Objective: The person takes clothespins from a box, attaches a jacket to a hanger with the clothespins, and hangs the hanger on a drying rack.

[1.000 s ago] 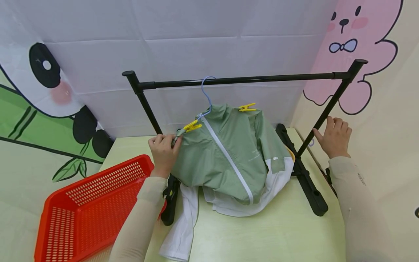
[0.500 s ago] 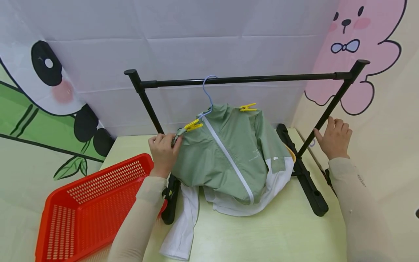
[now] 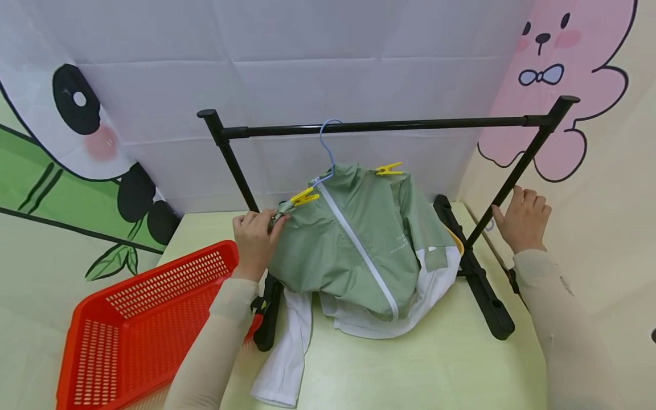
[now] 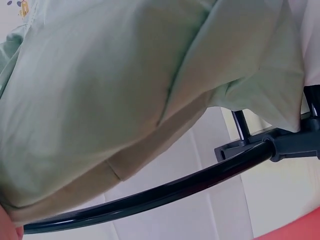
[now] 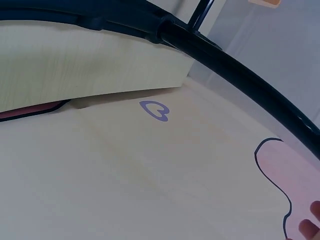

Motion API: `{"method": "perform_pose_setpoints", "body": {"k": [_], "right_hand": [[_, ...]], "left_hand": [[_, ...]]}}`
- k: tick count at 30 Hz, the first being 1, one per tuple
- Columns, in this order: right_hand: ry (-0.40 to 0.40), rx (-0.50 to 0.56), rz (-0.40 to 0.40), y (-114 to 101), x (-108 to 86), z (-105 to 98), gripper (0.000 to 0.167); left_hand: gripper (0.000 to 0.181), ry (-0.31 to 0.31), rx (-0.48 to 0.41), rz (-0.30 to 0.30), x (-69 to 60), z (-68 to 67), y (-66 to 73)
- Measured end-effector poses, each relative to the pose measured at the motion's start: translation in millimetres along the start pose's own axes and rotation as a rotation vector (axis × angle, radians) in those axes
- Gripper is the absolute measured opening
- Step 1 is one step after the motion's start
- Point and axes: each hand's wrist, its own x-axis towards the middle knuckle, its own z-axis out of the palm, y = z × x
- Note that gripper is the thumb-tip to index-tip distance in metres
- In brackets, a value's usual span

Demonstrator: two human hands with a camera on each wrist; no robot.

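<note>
A sage-green zip jacket [image 3: 353,245] hangs by a blue hanger [image 3: 328,149] from the top bar of a black clothes rack [image 3: 400,124]. Yellow clips [image 3: 306,197] sit at its shoulders. My left hand [image 3: 253,242] grips the rack's left post beside the jacket's shoulder; the fingertips are partly hidden. In the left wrist view, the post [image 4: 165,195] runs under the jacket cloth to that hand's edge. My right hand [image 3: 524,221] touches the right post with its thumb, fingers extended upward beside it. The right wrist view shows only fingertips [image 5: 311,225] near that post.
A red perforated basket [image 3: 154,319] stands at the left of the pale tabletop [image 3: 410,370]. White garment cloth [image 3: 287,359] hangs below the jacket, one sleeve lying on the table. The rack's black foot [image 3: 487,304] stands at the right, close to the wall.
The view shifts slightly. Both hands stay at the rack's posts, and the hanging jacket keeps its place.
</note>
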Motion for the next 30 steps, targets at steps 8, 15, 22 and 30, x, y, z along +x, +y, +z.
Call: {"method": "perform_pose_setpoints", "body": {"k": [8,15,22,30], "right_hand": [[-0.009,0.025,0.024,-7.2,-11.1,-4.4,0.065],[0.032,0.075,-0.002,-14.5,-19.9,-5.4,0.061],[-0.016,0.122,-0.078,-28.3,-24.8,-13.2,0.062],[-0.084,0.144,-0.194,-52.8,-26.6,-23.9,0.064]], "left_hand": [[0.051,-0.030,0.000,-0.007,-7.8,-4.0,-4.7],[0.058,-0.030,-0.012,-0.011,-13.7,-9.7,-8.5],[0.073,-0.040,0.000,-0.015,-19.0,-13.8,-11.3],[0.099,-0.140,-0.006,-0.113,-27.3,-18.6,-16.9]]}}
